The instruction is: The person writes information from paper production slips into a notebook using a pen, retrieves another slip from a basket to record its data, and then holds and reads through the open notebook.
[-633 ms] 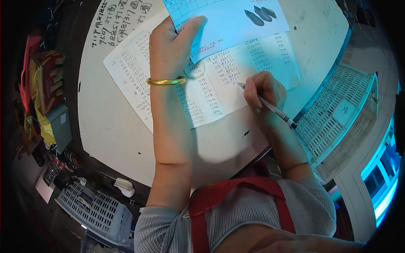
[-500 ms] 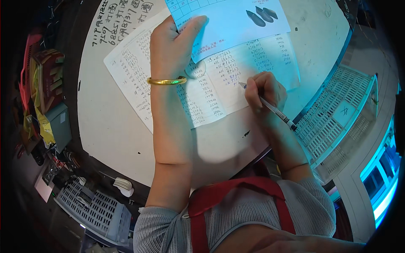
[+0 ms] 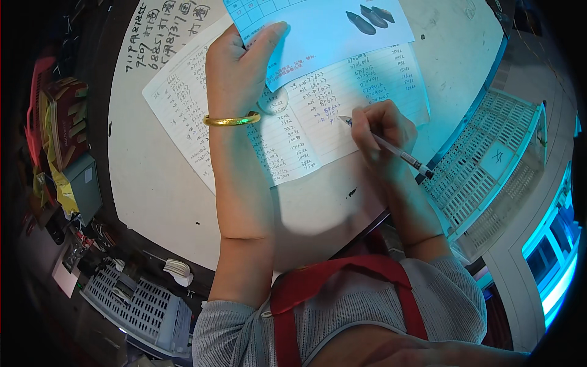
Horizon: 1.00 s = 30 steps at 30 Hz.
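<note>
My left hand (image 3: 241, 64) holds a printed sheet (image 3: 324, 37) by its near left edge, thumb on top. The sheet carries a table and a drawing of several dark pointed oval shapes. Beneath it an open lined notebook (image 3: 293, 168) with handwritten columns of figures lies on the white table. My right hand (image 3: 385, 134) pinches a pen (image 3: 400, 151), its tip over the right page by the last handwritten lines. A clear round disc (image 3: 278, 101) rests on the notebook near the sheet's lower corner. The fingers of my left hand are partly hidden under the sheet.
The white table (image 3: 165, 202) has handwriting at its far left. A white slatted plastic basket (image 3: 471, 165) stands to the right. At left are a grey basket (image 3: 131, 300), a dark red box (image 3: 64, 122), a grey box (image 3: 82, 186) and a white object (image 3: 177, 271).
Both hands, the sheet and the notebook sit slightly further left in the picture. The pen tip remains near the same written lines, and the grips are unchanged.
</note>
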Tool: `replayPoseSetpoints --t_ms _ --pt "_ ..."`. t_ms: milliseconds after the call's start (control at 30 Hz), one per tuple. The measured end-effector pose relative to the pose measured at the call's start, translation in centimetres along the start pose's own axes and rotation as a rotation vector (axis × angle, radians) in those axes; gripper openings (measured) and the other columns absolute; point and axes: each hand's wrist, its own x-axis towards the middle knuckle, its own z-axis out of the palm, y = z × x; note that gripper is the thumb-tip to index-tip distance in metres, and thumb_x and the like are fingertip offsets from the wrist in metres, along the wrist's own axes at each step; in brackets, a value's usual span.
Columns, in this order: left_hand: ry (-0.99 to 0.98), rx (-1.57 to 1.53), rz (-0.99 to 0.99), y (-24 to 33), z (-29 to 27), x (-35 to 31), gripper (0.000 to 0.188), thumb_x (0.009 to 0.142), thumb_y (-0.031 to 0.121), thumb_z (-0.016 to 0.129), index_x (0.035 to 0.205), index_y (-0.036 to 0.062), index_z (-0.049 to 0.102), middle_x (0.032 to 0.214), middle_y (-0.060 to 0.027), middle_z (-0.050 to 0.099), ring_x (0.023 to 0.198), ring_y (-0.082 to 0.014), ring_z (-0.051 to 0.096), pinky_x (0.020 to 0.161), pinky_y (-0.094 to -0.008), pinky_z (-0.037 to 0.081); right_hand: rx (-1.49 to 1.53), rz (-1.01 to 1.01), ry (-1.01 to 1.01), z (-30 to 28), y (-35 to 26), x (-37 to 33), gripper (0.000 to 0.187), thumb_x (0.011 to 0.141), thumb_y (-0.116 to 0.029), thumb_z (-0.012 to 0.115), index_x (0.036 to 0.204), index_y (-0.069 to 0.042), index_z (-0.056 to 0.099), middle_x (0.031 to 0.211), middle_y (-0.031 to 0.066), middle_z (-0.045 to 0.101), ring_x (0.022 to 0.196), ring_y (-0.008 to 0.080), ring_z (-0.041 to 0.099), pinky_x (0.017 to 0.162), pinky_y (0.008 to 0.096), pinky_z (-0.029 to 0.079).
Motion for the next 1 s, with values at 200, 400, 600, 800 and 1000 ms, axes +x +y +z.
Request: replayPoseSetpoints --t_ms 200,400,600,800,1000 --pt "-0.006 -0.021 0.005 -0.2 0.0 0.2 0.027 0.081 0.024 0.068 0.093 0.0007 0.069 0.08 -0.0079 0.068 0.067 -0.0115 0.061 0.063 -0.0241 0.049 -0.084 -0.101 -0.012 0.1 0.6 0.1 0.023 0.075 0.0 0.064 0.065 -0.006 0.045 0.051 0.0048 0.052 0.041 0.0143 0.051 0.041 0.0268 0.042" --pt "0.003 0.001 -0.01 0.1 -0.1 0.0 0.029 0.081 0.026 0.069 0.094 0.0003 0.069 0.079 -0.0078 0.068 0.067 -0.0117 0.061 0.063 -0.0245 0.049 0.006 0.026 0.027 -0.1 0.1 0.1 0.021 0.076 0.0 0.063 0.066 -0.006 0.045 0.051 0.0052 0.052 0.042 0.0141 0.051 0.042 0.0264 0.043" --pt "0.011 0.002 -0.007 -0.1 0.0 0.0 0.029 0.081 0.026 0.069 0.095 0.0007 0.069 0.08 -0.0085 0.068 0.068 -0.0121 0.062 0.064 -0.0245 0.049 -0.005 0.015 0.036 0.2 0.0 0.1 0.022 0.077 0.0 0.063 0.067 -0.006 0.044 0.052 0.0059 0.053 0.042 0.0154 0.051 0.042 0.027 0.043" --pt "-0.014 -0.028 0.02 -0.3 -0.1 0.0 0.028 0.081 0.025 0.069 0.095 0.0016 0.069 0.08 -0.0082 0.068 0.068 -0.0119 0.062 0.063 -0.0244 0.049 -0.046 -0.055 -0.009 -0.3 0.5 -0.1 0.022 0.078 0.001 0.063 0.066 -0.006 0.046 0.052 0.0043 0.054 0.041 0.0116 0.05 0.041 0.0255 0.04" --pt "-0.031 0.011 0.003 0.0 -0.2 0.0 0.027 0.082 0.022 0.067 0.1 0.0021 0.068 0.08 -0.0068 0.068 0.067 -0.013 0.062 0.063 -0.025 0.049 0.166 0.043 -0.004 -0.4 0.9 -0.4 0.021 0.078 -0.001 0.065 0.066 -0.005 0.049 0.052 0.0019 0.055 0.042 0.0041 0.046 0.04 0.021 0.037"
